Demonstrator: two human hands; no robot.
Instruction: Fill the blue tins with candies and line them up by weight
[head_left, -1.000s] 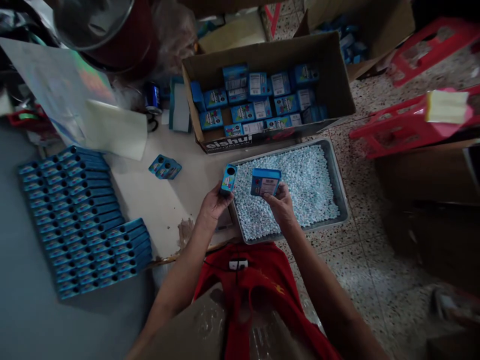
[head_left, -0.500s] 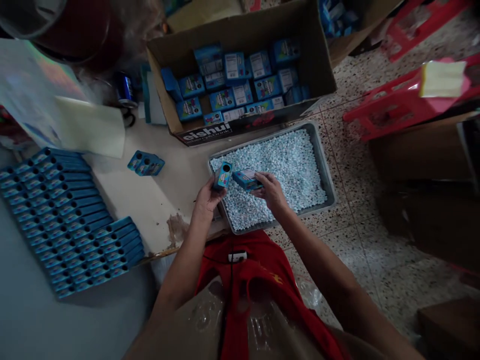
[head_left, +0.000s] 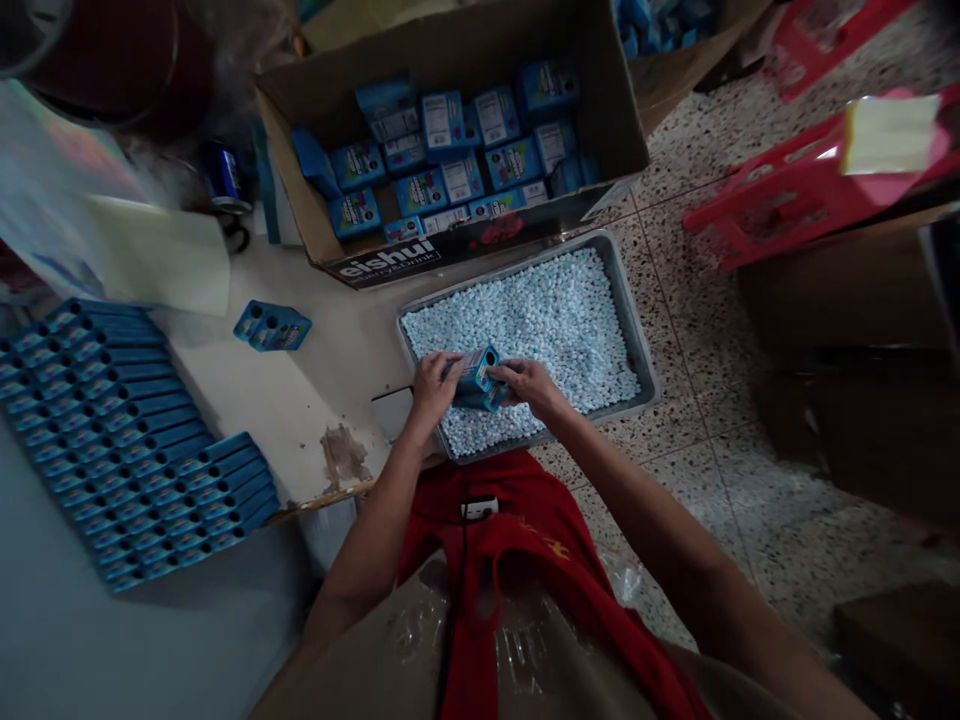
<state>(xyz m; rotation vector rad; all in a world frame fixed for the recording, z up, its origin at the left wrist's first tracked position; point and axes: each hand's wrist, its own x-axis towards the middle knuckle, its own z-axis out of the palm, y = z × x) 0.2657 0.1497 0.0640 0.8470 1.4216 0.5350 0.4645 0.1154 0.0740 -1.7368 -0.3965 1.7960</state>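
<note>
A pale table top (head_left: 315, 390) fills the left and centre of the frame, and on it, at the far left, lie flat blue packets in close rows (head_left: 127, 440), with a loose pair of blue packets (head_left: 271, 327) above centre-left, a white sheet (head_left: 157, 255) and a blue can (head_left: 223, 178) at upper left. A cardboard carton (head_left: 450, 255) of small blue boxes sits at top centre, and just below it a grey metal tray (head_left: 637, 330) heaped with pale blue pellets overhangs the table's right edge. To the right, the speckled terrazzo floor (head_left: 697, 450) bears red plastic stools (head_left: 795, 190) at upper right.
</note>
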